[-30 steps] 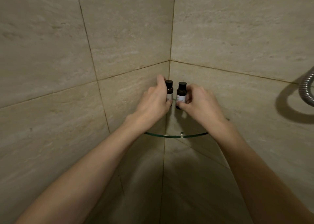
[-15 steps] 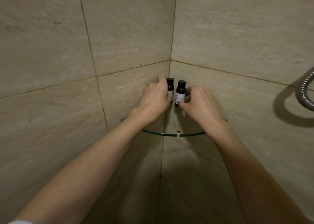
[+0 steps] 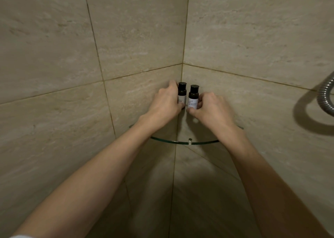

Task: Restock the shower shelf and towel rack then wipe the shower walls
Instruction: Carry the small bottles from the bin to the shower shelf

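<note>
— Shower shelf [image 3: 180, 142]: what do you see on it from your end?

— I see a clear glass quarter-circle fixed into a tiled corner. At the back of the shelf two small dark bottles stand upright, just beside each other. My left hand [image 3: 162, 107] is curled round the left bottle [image 3: 182, 95]. My right hand [image 3: 211, 111] pinches the right bottle [image 3: 193, 97] low at its white label. My hands hide both bases.

— How far along are we?

— I judge the shelf nearly restocked: both bottles are in place, neither let go. No towel rack or cloth shows, so the towels and the wiping are left.

— And the room?

— Left of the shelf, beige stone-look wall tiles [image 3: 54, 57] with dark grout. Right of the shelf, the same tiles. Well to its right, a loop of metal shower hose [image 3: 325, 96] casts a shadow. The light is dim.
</note>
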A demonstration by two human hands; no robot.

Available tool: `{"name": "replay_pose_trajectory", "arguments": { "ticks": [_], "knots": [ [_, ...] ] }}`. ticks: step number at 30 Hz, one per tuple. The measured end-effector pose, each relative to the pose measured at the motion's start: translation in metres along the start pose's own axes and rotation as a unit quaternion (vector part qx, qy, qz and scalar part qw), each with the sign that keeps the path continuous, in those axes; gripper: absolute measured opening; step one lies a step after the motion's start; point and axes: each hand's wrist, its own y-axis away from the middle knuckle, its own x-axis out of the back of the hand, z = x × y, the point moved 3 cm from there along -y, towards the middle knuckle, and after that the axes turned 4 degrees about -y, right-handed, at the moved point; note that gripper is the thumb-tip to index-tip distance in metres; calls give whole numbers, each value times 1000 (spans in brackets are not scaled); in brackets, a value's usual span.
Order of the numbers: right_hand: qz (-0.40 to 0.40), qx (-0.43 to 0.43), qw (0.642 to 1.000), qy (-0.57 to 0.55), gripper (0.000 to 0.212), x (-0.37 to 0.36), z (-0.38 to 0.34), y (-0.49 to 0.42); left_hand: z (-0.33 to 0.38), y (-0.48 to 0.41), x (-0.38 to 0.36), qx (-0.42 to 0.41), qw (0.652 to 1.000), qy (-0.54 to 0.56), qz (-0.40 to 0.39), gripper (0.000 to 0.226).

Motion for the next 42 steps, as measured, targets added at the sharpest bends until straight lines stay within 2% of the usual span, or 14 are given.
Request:
{"name": "replay_pose_trajectory", "arguments": {
  "ticks": [4, 7, 12, 15, 18, 21, 26, 30, 32, 35, 38, 42],
  "knots": [
    [6, 2, 1000, 9, 32, 7, 4, 11, -7, 1, 10, 7, 1000, 9, -14, 48],
    [22, 11, 1000, -3, 37, 17, 7, 21, -9, 8, 24, -13, 1000, 21, 19, 38],
    [40, 6, 997, -70, 22, 26, 9, 41, -2, 25, 39, -65, 996, 50, 43, 26],
    [84, 11, 993, -83, 13, 28, 16, 60, 7, 34, 35, -97, 993, 62, 39, 24],
    [138, 19, 987, -80, 12, 33, 30, 82, 22, 42, 30, -131, 988, 78, 34, 25],
    [153, 5, 986, -60, 14, 40, 45, 106, 42, 55, 25, -182, 978, 95, 27, 27],
    [128, -65, 989, -15, 23, 44, 70, 159, 57, 91, 8, -302, 947, 108, 29, 28],
    [44, -158, 986, 13, 31, 32, 84, 229, 52, 139, -16, -395, 907, 119, 79, 19],
    [4, -218, 976, 20, 36, 21, 89, 272, 42, 168, -36, -413, 896, 137, 86, 14],
    [-31, -318, 948, 6, 42, 2, 90, 347, 18, 211, -81, -402, 904, 147, -11, 14],
    [-64, -410, 910, -14, 45, -20, 93, 426, -8, 262, -123, -372, 903, 119, -177, 28],
    [-99, -523, 846, -27, 48, -54, 97, 538, -45, 342, -158, -328, 855, 75, -395, 47]
  ]
}}
